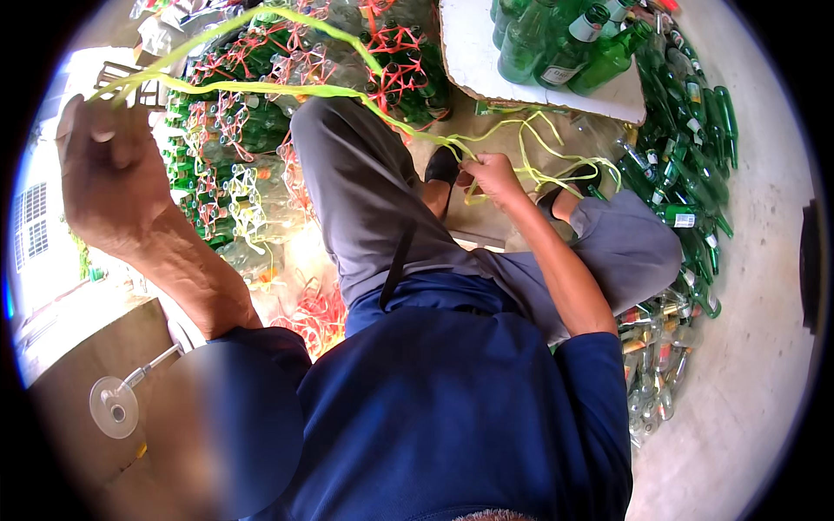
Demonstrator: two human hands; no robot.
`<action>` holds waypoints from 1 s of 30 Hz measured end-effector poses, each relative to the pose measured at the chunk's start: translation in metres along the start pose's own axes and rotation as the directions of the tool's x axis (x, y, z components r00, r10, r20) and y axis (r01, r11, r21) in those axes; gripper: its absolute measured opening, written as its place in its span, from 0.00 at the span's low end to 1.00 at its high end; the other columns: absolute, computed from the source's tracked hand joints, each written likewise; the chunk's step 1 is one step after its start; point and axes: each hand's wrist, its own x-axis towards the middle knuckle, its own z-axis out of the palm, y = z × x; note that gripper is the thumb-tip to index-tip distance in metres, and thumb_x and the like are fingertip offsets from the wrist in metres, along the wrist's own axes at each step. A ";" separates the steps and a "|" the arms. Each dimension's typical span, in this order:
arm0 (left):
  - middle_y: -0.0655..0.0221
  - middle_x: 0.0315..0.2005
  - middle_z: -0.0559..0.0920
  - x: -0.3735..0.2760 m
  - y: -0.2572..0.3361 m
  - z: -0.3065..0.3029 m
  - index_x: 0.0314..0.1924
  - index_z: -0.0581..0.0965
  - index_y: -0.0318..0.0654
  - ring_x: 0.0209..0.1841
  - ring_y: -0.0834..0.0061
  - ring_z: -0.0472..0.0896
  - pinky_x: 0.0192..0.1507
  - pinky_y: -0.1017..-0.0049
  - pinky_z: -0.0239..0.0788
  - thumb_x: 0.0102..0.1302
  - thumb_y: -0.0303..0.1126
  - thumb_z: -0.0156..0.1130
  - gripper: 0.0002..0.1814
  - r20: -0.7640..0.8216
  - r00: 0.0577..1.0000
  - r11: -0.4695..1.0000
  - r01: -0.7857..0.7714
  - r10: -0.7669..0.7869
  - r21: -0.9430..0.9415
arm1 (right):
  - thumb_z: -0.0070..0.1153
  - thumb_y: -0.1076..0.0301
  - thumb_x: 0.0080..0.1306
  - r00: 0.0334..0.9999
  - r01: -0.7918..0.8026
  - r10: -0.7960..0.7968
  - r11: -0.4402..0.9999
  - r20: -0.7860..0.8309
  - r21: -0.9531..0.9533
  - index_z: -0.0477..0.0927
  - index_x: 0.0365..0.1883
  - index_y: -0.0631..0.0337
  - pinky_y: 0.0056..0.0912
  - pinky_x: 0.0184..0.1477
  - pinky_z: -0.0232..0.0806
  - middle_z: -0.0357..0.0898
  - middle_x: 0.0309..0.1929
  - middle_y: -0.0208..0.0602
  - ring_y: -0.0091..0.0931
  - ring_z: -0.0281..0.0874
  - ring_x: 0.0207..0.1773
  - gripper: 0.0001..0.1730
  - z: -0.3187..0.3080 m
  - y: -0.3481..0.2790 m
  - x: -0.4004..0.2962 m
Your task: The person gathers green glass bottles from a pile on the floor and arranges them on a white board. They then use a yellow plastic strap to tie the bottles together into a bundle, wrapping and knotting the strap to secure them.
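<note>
My left hand [114, 176] is raised high at the left, close to the camera, with its fingers closed on yellow-green plastic twine [254, 86]. Two strands run from it across above my knee. Lower down, between my knees, my right hand [493, 179] pinches the same twine between thumb and fingers. Past the right hand, loose twine ends [554, 156] hang in loops over my feet. A white board [475, 58] stands in front of me, carrying several green glass bottles [554, 45], some with labels.
Bundles of upright bottles [254, 58] tied with red and yellow twine stand at the front left. Loose bottles [684, 163] are heaped along the wall [756, 260] at right. Red twine [316, 316] lies tangled beside my left hip. A fan [116, 407] stands behind at left.
</note>
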 end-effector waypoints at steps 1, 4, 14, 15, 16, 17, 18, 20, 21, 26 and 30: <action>0.65 0.22 0.70 -0.008 -0.011 0.009 0.30 0.73 0.27 0.19 0.79 0.58 0.27 0.77 0.49 0.62 0.23 0.51 0.05 -0.043 0.998 0.993 -0.051 0.056 0.103 | 0.54 0.66 0.64 1.000 -0.027 0.029 0.992 -0.013 0.126 0.81 0.30 0.67 0.30 0.29 0.72 0.82 0.26 0.38 0.26 0.82 0.30 0.12 -0.001 -0.008 -0.010; 0.67 0.22 0.72 -0.018 -0.036 0.008 0.35 0.75 0.29 0.18 0.82 0.59 0.22 0.81 0.49 0.65 0.24 0.51 0.06 -0.012 1.000 0.989 -0.005 0.007 0.145 | 0.54 0.66 0.66 0.999 -0.047 0.051 0.922 0.000 0.384 0.79 0.36 0.67 0.30 0.30 0.74 0.82 0.29 0.38 0.27 0.83 0.32 0.11 -0.007 -0.010 -0.019; 0.73 0.20 0.74 -0.088 -0.122 0.031 0.40 0.76 0.33 0.17 0.89 0.63 0.18 0.85 0.49 0.66 0.22 0.55 0.04 0.005 0.877 0.845 0.462 -0.481 0.268 | 0.46 0.62 0.69 0.942 -0.248 -0.037 0.594 0.333 0.765 0.68 0.55 0.68 0.43 0.48 0.76 0.80 0.47 0.56 0.42 0.82 0.47 0.21 -0.006 -0.033 -0.038; 0.73 0.21 0.75 -0.095 -0.129 0.034 0.40 0.76 0.33 0.18 0.89 0.64 0.19 0.86 0.50 0.66 0.22 0.56 0.04 -0.004 0.850 0.792 0.492 -0.526 0.362 | 0.45 0.61 0.70 0.931 -0.264 -0.047 0.599 0.363 0.756 0.67 0.57 0.68 0.44 0.49 0.75 0.79 0.49 0.58 0.43 0.81 0.48 0.23 -0.006 -0.035 -0.038; 0.73 0.21 0.75 -0.101 -0.137 0.036 0.40 0.76 0.33 0.18 0.89 0.64 0.19 0.86 0.52 0.66 0.22 0.56 0.04 -0.011 0.834 0.750 0.503 -0.552 0.431 | 0.44 0.59 0.71 0.915 -0.280 -0.063 0.612 0.399 0.739 0.64 0.62 0.66 0.43 0.49 0.75 0.77 0.51 0.60 0.44 0.81 0.49 0.26 -0.006 -0.036 -0.038; 0.72 0.21 0.76 -0.106 -0.145 0.037 0.40 0.76 0.32 0.19 0.89 0.65 0.20 0.86 0.53 0.66 0.23 0.57 0.04 -0.022 0.816 0.702 0.510 -0.577 0.497 | 0.44 0.58 0.70 0.906 -0.271 -0.091 0.626 0.414 0.731 0.65 0.62 0.66 0.42 0.50 0.74 0.77 0.52 0.59 0.43 0.80 0.50 0.27 -0.005 -0.038 -0.039; 0.72 0.21 0.76 -0.109 -0.152 0.038 0.41 0.76 0.32 0.19 0.89 0.66 0.20 0.86 0.54 0.66 0.23 0.57 0.05 -0.019 0.795 0.675 0.527 -0.606 0.516 | 0.44 0.57 0.69 0.900 -0.256 -0.119 0.637 0.420 0.727 0.65 0.62 0.65 0.42 0.52 0.74 0.77 0.53 0.58 0.42 0.80 0.50 0.28 -0.006 -0.041 -0.042; 0.73 0.22 0.77 -0.118 -0.165 0.036 0.41 0.77 0.31 0.19 0.89 0.67 0.21 0.86 0.56 0.65 0.23 0.57 0.06 -0.017 0.761 0.631 0.551 -0.649 0.546 | 0.43 0.55 0.69 0.894 -0.231 -0.156 0.641 0.419 0.732 0.66 0.63 0.65 0.41 0.52 0.73 0.77 0.55 0.57 0.40 0.80 0.52 0.29 -0.004 -0.045 -0.046; 0.74 0.22 0.78 -0.123 -0.171 0.036 0.41 0.77 0.31 0.20 0.90 0.68 0.22 0.86 0.57 0.65 0.24 0.57 0.06 0.002 0.775 0.630 0.513 -0.632 0.583 | 0.43 0.55 0.69 0.899 -0.217 -0.169 0.631 0.405 0.745 0.66 0.63 0.65 0.40 0.51 0.73 0.77 0.55 0.56 0.39 0.80 0.52 0.29 -0.003 -0.047 -0.048; 0.73 0.23 0.78 -0.140 -0.182 0.041 0.39 0.76 0.29 0.25 0.88 0.72 0.28 0.83 0.63 0.64 0.23 0.55 0.06 0.045 0.654 0.540 0.580 -0.755 0.610 | 0.43 0.55 0.70 0.915 -0.153 -0.171 0.692 0.366 0.705 0.66 0.64 0.65 0.33 0.45 0.74 0.79 0.54 0.48 0.34 0.81 0.50 0.29 0.001 -0.045 -0.046; 0.72 0.24 0.79 -0.132 -0.190 0.046 0.39 0.76 0.30 0.22 0.87 0.72 0.25 0.83 0.62 0.63 0.25 0.56 0.07 0.044 0.650 0.536 0.585 -0.759 0.609 | 0.45 0.57 0.69 0.904 -0.050 -0.212 0.809 0.370 0.586 0.74 0.57 0.67 0.28 0.41 0.73 0.81 0.49 0.44 0.30 0.82 0.45 0.25 0.004 -0.047 -0.056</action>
